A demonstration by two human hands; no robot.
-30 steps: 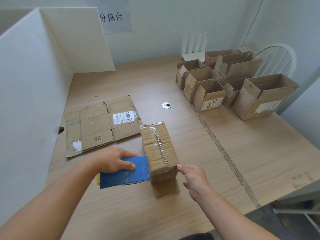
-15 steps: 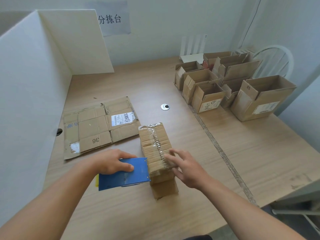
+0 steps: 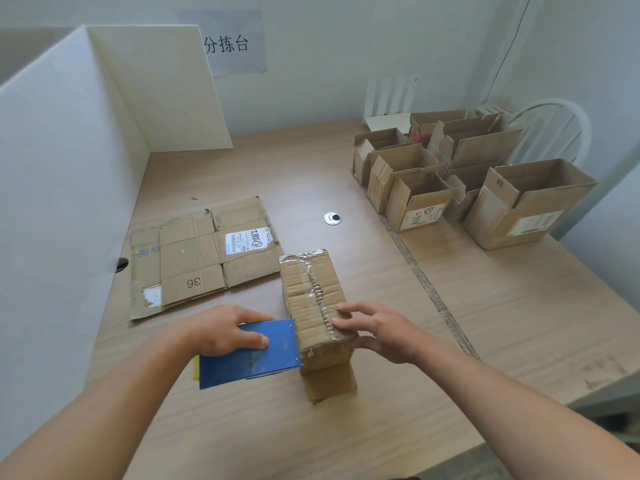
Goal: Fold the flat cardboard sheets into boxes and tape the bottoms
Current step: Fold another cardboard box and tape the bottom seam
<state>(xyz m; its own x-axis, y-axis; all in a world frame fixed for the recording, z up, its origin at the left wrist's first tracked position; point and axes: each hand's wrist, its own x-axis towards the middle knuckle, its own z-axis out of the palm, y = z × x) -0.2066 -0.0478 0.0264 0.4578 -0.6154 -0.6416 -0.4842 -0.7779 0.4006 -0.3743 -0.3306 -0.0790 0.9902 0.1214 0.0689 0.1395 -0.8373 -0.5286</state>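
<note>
While the left hand (image 3: 221, 332) grips the blue tape dispenser (image 3: 256, 358) against the left flank of the box (image 3: 298, 306) at lower centre, the right hand (image 3: 377, 334) presses flat, unclenched fingers on the tape (image 3: 313, 282) at its near end. The box's long axis runs up-frame from both hands. On the wooden table (image 3: 485, 323), flat sheets (image 3: 194, 258) lie centre left and open boxes (image 3: 422, 202) upper right.
</note>
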